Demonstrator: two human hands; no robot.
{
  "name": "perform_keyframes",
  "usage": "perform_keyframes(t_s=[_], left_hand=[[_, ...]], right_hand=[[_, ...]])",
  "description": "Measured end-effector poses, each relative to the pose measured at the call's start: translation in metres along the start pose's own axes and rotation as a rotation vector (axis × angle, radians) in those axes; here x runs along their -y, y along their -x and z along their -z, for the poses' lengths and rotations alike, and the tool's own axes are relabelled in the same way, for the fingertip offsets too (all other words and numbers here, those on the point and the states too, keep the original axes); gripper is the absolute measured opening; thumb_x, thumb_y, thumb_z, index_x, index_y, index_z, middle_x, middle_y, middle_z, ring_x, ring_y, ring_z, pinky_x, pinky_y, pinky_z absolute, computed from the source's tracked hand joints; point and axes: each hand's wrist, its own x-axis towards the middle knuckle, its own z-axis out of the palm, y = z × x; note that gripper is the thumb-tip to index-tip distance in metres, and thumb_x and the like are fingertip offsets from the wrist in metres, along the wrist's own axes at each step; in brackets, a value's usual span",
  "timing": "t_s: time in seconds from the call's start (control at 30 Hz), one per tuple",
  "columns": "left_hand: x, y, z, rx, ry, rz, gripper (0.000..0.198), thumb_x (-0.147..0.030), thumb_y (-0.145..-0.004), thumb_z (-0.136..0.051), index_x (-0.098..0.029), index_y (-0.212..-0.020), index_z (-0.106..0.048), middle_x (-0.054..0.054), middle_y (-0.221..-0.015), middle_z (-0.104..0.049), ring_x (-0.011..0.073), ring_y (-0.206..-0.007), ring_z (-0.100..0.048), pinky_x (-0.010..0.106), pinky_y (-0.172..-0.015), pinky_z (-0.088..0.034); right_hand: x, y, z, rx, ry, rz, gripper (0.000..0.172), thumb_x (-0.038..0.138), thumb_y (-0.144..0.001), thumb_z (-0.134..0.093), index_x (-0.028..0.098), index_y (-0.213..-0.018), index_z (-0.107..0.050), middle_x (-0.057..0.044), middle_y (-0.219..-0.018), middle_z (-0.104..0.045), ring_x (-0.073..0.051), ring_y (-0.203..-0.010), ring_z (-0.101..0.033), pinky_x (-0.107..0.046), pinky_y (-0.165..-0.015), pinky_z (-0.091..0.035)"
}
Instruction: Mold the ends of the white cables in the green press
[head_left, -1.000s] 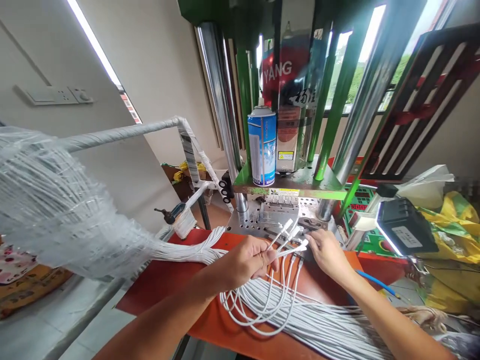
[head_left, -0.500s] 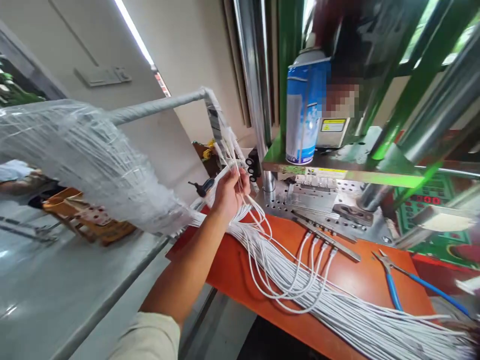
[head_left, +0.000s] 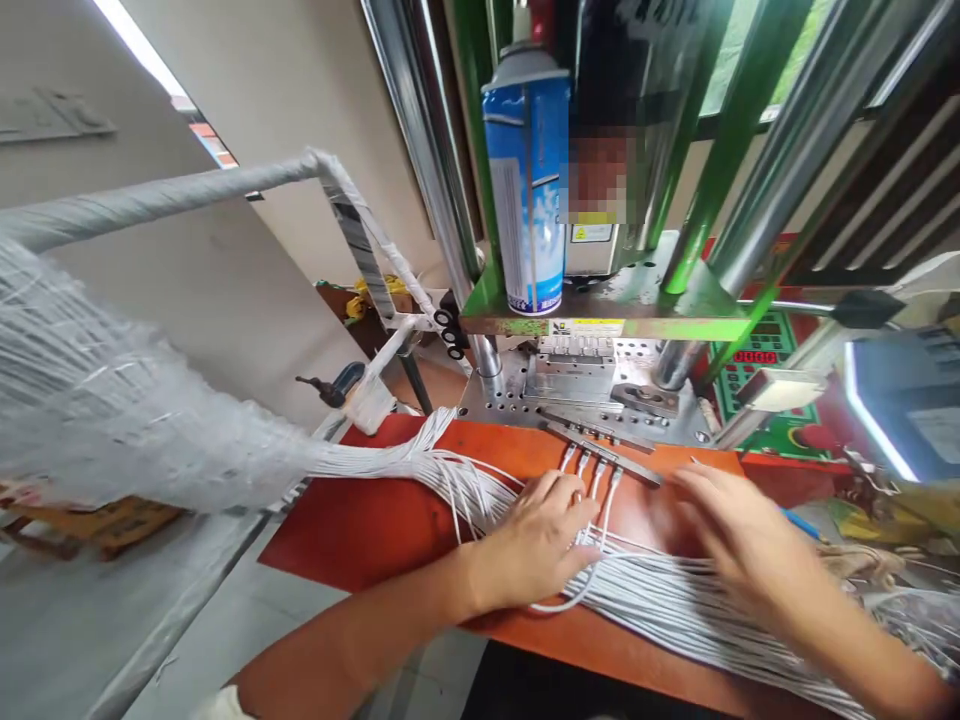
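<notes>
Long white cables [head_left: 660, 600] run in a bundle across the orange-red board [head_left: 330, 530]. My left hand [head_left: 536, 535] lies over the cables with its fingers bent; what its fingertips hold is hidden. Just beyond it, several cable ends with plugs sit at a narrow metal bar [head_left: 611, 458]. To the right of the bar, my right hand [head_left: 720, 510] hovers over the bundle, blurred by motion, and I cannot make out its grip.
Behind the board stands a green press with a metal bed [head_left: 517, 395] and a blue spray can [head_left: 527, 190] on its plate. Plastic-wrapped cables [head_left: 150, 400] hang at the left. A control panel [head_left: 757, 370] is at the right. Blue-handled pliers [head_left: 802, 522] lie partly hidden behind my right hand.
My left hand has left the cables near the wrapped frame and come right, onto the cables by the metal bar. My right hand has entered from the right. The view has shifted right.
</notes>
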Motion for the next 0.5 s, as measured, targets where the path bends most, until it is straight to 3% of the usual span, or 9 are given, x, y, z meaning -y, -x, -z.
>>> perform_keyframes(t_s=[0.1, 0.2, 0.37, 0.5], left_hand=[[0.005, -0.021, -0.015, -0.027, -0.092, 0.036, 0.045, -0.055, -0.094, -0.066, -0.018, -0.119, -0.064, 0.011, -0.124, -0.058, 0.0294, -0.118, -0.052, 0.047, -0.105, -0.048], [0.011, -0.024, -0.018, -0.040, -0.130, -0.002, 0.049, -0.063, -0.093, -0.062, -0.019, -0.114, -0.065, 0.009, -0.121, -0.060, 0.0288, -0.114, -0.053, 0.046, -0.100, -0.048], [0.005, -0.013, -0.017, -0.078, -0.215, -0.200, 0.042, -0.060, -0.096, -0.060, -0.018, -0.096, -0.063, 0.005, -0.092, -0.063, 0.0216, -0.085, -0.058, 0.035, -0.071, -0.045], [0.024, -0.048, -0.007, -0.234, -0.297, -0.300, 0.030, -0.034, -0.098, -0.054, -0.018, -0.073, -0.057, 0.002, -0.069, -0.057, 0.0169, -0.066, -0.053, 0.032, -0.061, -0.039]], right_hand=[[0.021, -0.027, -0.038, 0.106, 0.165, -0.018, 0.039, 0.026, -0.105, -0.036, 0.016, -0.130, -0.064, -0.015, -0.110, -0.065, -0.030, -0.100, -0.059, -0.046, -0.086, -0.050], [0.021, -0.040, -0.060, 0.077, 0.100, -0.069, 0.036, 0.019, -0.103, -0.035, 0.015, -0.122, -0.065, -0.013, -0.102, -0.061, -0.029, -0.097, -0.055, -0.044, -0.084, -0.049], [-0.002, -0.059, -0.039, -0.086, -0.199, -0.023, 0.027, 0.036, -0.106, -0.042, 0.022, -0.113, -0.065, -0.008, -0.097, -0.060, -0.025, -0.096, -0.056, -0.040, -0.085, -0.048], [-0.011, -0.125, -0.022, -0.218, -0.213, 0.040, 0.030, 0.040, -0.103, -0.045, 0.021, -0.099, -0.068, -0.009, -0.094, -0.064, -0.026, -0.094, -0.058, -0.042, -0.087, -0.048]])
